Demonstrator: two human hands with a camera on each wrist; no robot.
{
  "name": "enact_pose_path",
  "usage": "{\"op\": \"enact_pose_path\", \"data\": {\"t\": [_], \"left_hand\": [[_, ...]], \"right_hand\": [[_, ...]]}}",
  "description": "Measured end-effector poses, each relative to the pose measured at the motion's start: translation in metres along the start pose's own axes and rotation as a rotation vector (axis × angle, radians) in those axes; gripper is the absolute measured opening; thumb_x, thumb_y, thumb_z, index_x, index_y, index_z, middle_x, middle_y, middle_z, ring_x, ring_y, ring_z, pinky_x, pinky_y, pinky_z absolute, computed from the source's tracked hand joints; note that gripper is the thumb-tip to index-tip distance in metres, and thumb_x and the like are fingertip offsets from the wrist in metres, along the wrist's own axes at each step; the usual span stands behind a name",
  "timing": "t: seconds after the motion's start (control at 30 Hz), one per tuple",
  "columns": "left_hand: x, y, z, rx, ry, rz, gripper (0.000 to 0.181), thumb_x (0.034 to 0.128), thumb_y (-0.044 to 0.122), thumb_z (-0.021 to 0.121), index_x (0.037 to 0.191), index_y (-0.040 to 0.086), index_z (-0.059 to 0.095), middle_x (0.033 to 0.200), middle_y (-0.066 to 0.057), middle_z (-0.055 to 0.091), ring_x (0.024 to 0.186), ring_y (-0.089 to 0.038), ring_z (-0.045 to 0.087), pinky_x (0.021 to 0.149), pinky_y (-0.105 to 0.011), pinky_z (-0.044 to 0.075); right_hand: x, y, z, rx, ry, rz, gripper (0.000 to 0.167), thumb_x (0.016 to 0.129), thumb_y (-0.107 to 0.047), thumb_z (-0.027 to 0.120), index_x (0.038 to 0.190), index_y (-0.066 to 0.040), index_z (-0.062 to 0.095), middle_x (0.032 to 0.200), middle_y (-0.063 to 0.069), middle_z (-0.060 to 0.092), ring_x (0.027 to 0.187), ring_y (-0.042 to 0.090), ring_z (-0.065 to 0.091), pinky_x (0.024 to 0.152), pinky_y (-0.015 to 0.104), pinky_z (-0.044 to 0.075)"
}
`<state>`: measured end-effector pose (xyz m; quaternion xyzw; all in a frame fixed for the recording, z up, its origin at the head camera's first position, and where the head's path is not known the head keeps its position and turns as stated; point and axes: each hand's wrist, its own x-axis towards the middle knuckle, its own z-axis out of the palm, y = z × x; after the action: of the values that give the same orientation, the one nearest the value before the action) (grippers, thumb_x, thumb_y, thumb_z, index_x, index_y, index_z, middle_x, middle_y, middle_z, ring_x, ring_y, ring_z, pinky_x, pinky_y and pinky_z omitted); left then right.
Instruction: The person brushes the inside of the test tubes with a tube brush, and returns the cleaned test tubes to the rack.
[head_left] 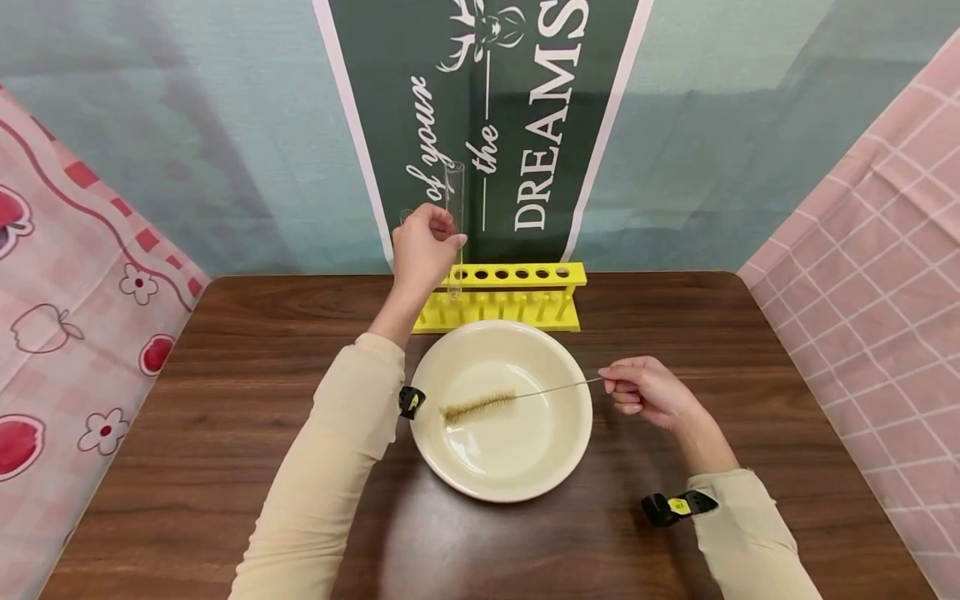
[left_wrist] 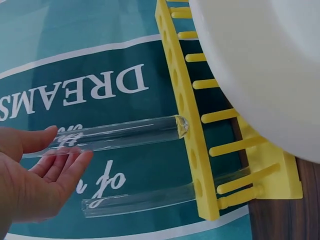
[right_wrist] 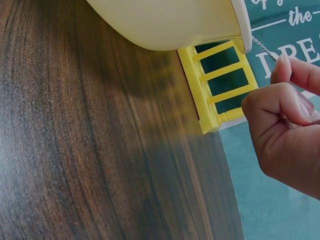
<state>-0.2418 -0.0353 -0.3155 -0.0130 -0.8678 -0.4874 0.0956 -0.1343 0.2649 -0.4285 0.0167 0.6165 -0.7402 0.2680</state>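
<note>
My left hand pinches a clear glass test tube between thumb and fingers. In the head view the tube stands upright, its rounded bottom near the yellow test tube rack. A second test tube sits in the rack's left end hole, mostly behind the left hand in the head view. My right hand pinches the thin twisted wire handle of a test tube brush. The tan bristles are over the cream basin; whether they touch its bottom I cannot tell.
The basin stands on a dark wood table, just in front of the rack. Behind the rack hangs a blue-green cloth with white lettering on a dark panel. Pink patterned cloths flank the table on both sides.
</note>
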Motion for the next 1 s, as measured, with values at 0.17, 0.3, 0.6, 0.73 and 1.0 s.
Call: {"op": "enact_pose_path", "data": {"t": [0.17, 0.3, 0.6, 0.73, 1.0], "left_hand": [[0.009, 0.0, 0.009, -0.011, 0.016, -0.019, 0.02, 0.0837, 0.011, 0.066, 0.1, 0.003, 0.057, 0.095, -0.009, 0.058, 0.089, -0.02, 0.055, 0.079, -0.028, 0.046], [0.015, 0.002, 0.014, -0.011, 0.045, -0.036, 0.019, 0.0841, 0.012, 0.066, 0.1, 0.004, 0.057, 0.094, -0.009, 0.058, 0.088, -0.02, 0.055, 0.078, -0.027, 0.046], [0.025, -0.002, 0.027, -0.002, 0.093, -0.058, 0.02, 0.0846, 0.014, 0.065, 0.101, 0.006, 0.056, 0.094, -0.007, 0.058, 0.088, -0.019, 0.054, 0.08, -0.028, 0.044], [0.028, -0.004, 0.03, -0.008, 0.103, -0.063, 0.021, 0.0851, 0.014, 0.065, 0.103, 0.006, 0.055, 0.095, -0.007, 0.058, 0.089, -0.019, 0.053, 0.081, -0.027, 0.044], [0.032, -0.012, 0.038, -0.004, 0.075, -0.1, 0.023, 0.0861, 0.014, 0.064, 0.106, 0.006, 0.055, 0.097, -0.007, 0.057, 0.091, -0.02, 0.052, 0.082, -0.027, 0.044]], "right_hand": [[-0.001, 0.001, 0.0, 0.014, -0.001, -0.001, 0.03, 0.094, -0.004, 0.045, 0.066, -0.004, 0.058, 0.057, -0.001, 0.046, 0.045, 0.009, 0.023, 0.044, 0.022, 0.019], [-0.002, 0.001, 0.0, 0.018, -0.001, -0.001, 0.031, 0.094, -0.004, 0.045, 0.066, -0.004, 0.058, 0.058, 0.0, 0.048, 0.045, 0.009, 0.023, 0.044, 0.022, 0.018], [-0.002, 0.003, 0.0, 0.002, -0.006, -0.007, 0.03, 0.093, -0.004, 0.046, 0.066, -0.005, 0.058, 0.058, 0.0, 0.048, 0.046, 0.01, 0.022, 0.044, 0.022, 0.019], [-0.002, 0.003, 0.0, 0.003, -0.01, -0.007, 0.03, 0.093, -0.004, 0.047, 0.066, -0.005, 0.058, 0.059, 0.0, 0.048, 0.046, 0.01, 0.022, 0.044, 0.022, 0.018], [-0.001, 0.003, 0.0, -0.002, -0.014, -0.002, 0.029, 0.093, -0.005, 0.047, 0.066, -0.005, 0.059, 0.06, 0.0, 0.049, 0.046, 0.01, 0.022, 0.044, 0.023, 0.018]]}}
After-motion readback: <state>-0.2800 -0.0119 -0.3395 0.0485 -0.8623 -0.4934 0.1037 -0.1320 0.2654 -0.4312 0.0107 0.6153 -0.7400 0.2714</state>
